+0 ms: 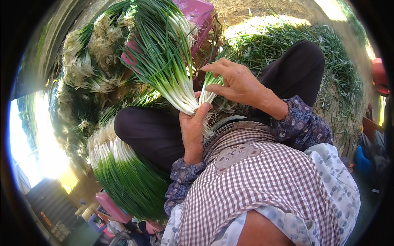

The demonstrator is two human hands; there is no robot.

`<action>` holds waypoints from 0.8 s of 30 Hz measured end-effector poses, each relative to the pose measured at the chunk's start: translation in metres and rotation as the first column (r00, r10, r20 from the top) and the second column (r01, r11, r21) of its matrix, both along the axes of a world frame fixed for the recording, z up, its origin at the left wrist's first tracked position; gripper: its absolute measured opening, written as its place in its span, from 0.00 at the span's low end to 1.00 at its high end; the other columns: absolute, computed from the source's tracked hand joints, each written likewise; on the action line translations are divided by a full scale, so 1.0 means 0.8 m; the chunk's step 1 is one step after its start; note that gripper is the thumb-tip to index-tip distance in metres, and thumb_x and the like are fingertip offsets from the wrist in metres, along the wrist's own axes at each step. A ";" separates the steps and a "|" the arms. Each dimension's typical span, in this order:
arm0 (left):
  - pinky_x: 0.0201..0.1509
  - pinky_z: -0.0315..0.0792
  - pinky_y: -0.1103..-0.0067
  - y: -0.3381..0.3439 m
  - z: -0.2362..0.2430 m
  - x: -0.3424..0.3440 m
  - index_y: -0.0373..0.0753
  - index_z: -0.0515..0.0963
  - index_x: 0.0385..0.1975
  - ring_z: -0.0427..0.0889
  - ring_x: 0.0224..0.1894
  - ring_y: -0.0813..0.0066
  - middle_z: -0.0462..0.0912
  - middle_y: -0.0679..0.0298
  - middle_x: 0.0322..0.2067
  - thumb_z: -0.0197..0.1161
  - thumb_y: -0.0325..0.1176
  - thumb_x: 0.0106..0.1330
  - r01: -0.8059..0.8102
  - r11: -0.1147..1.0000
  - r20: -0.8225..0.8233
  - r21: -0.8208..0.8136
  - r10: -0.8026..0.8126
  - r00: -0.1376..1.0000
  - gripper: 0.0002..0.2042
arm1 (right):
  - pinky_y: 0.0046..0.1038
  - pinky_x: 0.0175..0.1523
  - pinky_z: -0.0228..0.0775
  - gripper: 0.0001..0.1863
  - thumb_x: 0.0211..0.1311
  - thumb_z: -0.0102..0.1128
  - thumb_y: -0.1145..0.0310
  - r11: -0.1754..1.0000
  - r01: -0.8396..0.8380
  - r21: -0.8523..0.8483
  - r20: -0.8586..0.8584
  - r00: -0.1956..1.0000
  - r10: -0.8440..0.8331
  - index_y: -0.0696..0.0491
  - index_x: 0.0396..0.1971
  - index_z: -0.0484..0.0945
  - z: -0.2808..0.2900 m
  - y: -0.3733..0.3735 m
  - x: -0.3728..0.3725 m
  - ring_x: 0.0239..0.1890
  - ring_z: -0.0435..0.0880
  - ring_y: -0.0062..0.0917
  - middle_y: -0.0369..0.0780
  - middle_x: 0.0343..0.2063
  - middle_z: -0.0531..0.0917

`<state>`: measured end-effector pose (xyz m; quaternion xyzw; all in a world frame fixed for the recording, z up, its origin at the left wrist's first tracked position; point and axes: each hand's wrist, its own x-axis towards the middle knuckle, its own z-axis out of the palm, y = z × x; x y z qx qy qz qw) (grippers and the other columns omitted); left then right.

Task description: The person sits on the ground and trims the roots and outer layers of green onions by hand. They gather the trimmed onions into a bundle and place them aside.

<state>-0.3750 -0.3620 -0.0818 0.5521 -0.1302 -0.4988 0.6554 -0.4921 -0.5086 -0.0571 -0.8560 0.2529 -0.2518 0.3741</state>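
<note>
A bunch of green onions [176, 80] rises from my left hand [192, 131], which is closed around the white root ends. Under that thumb, a smaller clump of green onions [208, 93] leans to the right of the main bunch, its pale roots hanging below. My right hand [240, 84] is at this clump, with thumb and forefinger spread apart on either side of its stalks. They do not pinch anything that I can see. The long green leaves fan away toward the top, over a pink plastic piece [201, 20].
Bundled green onions [104, 45] are heaped at the far left, roots showing. Another large bundle [123, 176] lies beside my left knee [143, 125]. Loose green leaves [328, 57] cover the ground beyond my right knee [297, 65]. A red container [379, 74] stands at the right edge.
</note>
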 end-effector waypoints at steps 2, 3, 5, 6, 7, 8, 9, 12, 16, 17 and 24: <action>0.44 0.74 0.83 -0.002 -0.005 -0.005 0.33 0.73 0.48 0.79 0.38 0.81 0.80 0.65 0.39 0.62 0.23 0.60 -0.027 0.999 0.006 -0.047 0.027 1.000 0.15 | 0.30 0.28 0.70 0.11 0.52 0.67 0.64 0.994 -0.095 0.060 0.138 0.987 0.086 0.55 0.31 0.80 0.006 0.008 0.045 0.22 0.78 0.32 0.41 0.23 0.78; 0.43 0.73 0.84 -0.001 -0.004 -0.008 0.33 0.74 0.47 0.79 0.37 0.82 0.80 0.66 0.38 0.62 0.23 0.60 -0.018 0.999 0.001 -0.041 0.018 1.000 0.14 | 0.30 0.27 0.70 0.10 0.51 0.67 0.65 0.997 -0.048 0.055 0.135 0.990 0.040 0.56 0.28 0.79 0.006 0.012 0.063 0.20 0.78 0.31 0.40 0.20 0.77; 0.42 0.73 0.84 -0.001 -0.009 -0.008 0.34 0.75 0.45 0.79 0.36 0.82 0.80 0.67 0.38 0.62 0.23 0.61 -0.010 0.999 0.021 -0.038 0.011 1.000 0.13 | 0.29 0.26 0.69 0.10 0.51 0.66 0.66 0.998 0.043 0.043 0.131 0.990 -0.048 0.56 0.21 0.78 0.001 0.012 0.088 0.18 0.78 0.29 0.39 0.15 0.76; 0.41 0.73 0.84 0.001 -0.014 -0.007 0.34 0.75 0.45 0.79 0.36 0.81 0.80 0.66 0.38 0.62 0.23 0.61 -0.012 0.999 0.040 -0.041 0.013 0.999 0.12 | 0.28 0.25 0.68 0.09 0.50 0.65 0.67 0.997 0.025 0.070 0.145 0.989 -0.035 0.56 0.20 0.77 -0.005 0.011 0.089 0.17 0.77 0.28 0.39 0.14 0.76; 0.40 0.73 0.84 0.002 -0.017 -0.007 0.35 0.75 0.44 0.80 0.36 0.81 0.81 0.66 0.38 0.61 0.24 0.62 -0.012 0.999 0.058 -0.045 0.014 0.998 0.11 | 0.27 0.24 0.68 0.09 0.50 0.65 0.68 0.995 0.008 0.096 0.159 0.987 -0.023 0.57 0.19 0.76 -0.009 0.009 0.089 0.16 0.77 0.27 0.39 0.13 0.76; 0.40 0.73 0.84 0.003 -0.017 -0.006 0.34 0.75 0.45 0.79 0.36 0.81 0.81 0.66 0.38 0.62 0.24 0.61 -0.006 1.000 0.050 -0.025 0.008 0.999 0.12 | 0.27 0.23 0.68 0.09 0.49 0.64 0.70 0.992 -0.008 0.122 0.173 0.985 -0.014 0.57 0.18 0.75 -0.012 0.008 0.088 0.15 0.76 0.26 0.40 0.13 0.75; 0.40 0.73 0.84 0.005 -0.017 -0.005 0.34 0.75 0.46 0.79 0.36 0.82 0.80 0.66 0.38 0.62 0.24 0.61 -0.006 1.000 0.037 -0.004 0.006 0.999 0.13 | 0.28 0.23 0.68 0.08 0.48 0.63 0.70 0.992 0.050 0.115 0.184 0.980 -0.071 0.56 0.17 0.75 -0.015 0.010 0.083 0.15 0.77 0.28 0.40 0.13 0.76; 0.40 0.73 0.85 0.007 -0.005 -0.008 0.33 0.73 0.48 0.79 0.36 0.81 0.81 0.64 0.39 0.61 0.24 0.61 -0.047 0.996 -0.055 0.082 0.052 0.997 0.15 | 0.25 0.22 0.68 0.06 0.44 0.62 0.73 0.954 0.281 0.103 0.217 0.930 -0.298 0.55 0.15 0.74 -0.023 0.000 0.045 0.15 0.77 0.26 0.40 0.13 0.76; 0.28 0.69 0.89 0.009 -0.011 -0.008 0.34 0.72 0.51 0.80 0.35 0.82 0.82 0.62 0.38 0.62 0.27 0.61 -0.030 0.997 -0.071 0.067 0.035 0.997 0.18 | 0.16 0.20 0.60 0.07 0.57 0.61 0.71 0.456 0.444 0.772 0.142 0.578 -0.804 0.60 0.28 0.78 -0.057 -0.076 -0.061 0.17 0.69 0.11 0.30 0.18 0.74; 0.29 0.71 0.89 0.010 -0.014 -0.005 0.34 0.72 0.51 0.80 0.35 0.82 0.82 0.62 0.39 0.62 0.27 0.60 -0.002 0.999 -0.079 0.054 0.006 0.997 0.18 | 0.15 0.21 0.62 0.15 0.57 0.62 0.69 0.420 0.545 0.725 0.097 0.524 -0.846 0.63 0.40 0.74 -0.065 -0.083 -0.073 0.22 0.71 0.11 0.33 0.27 0.76; 0.43 0.74 0.82 0.017 -0.018 -0.005 0.33 0.72 0.49 0.80 0.36 0.78 0.80 0.62 0.39 0.62 0.25 0.61 -0.031 0.997 -0.081 0.077 0.037 0.996 0.16 | 0.23 0.29 0.70 0.09 0.54 0.63 0.69 0.981 0.007 0.193 0.195 0.980 -0.045 0.55 0.35 0.79 0.002 -0.001 0.045 0.22 0.78 0.22 0.39 0.29 0.78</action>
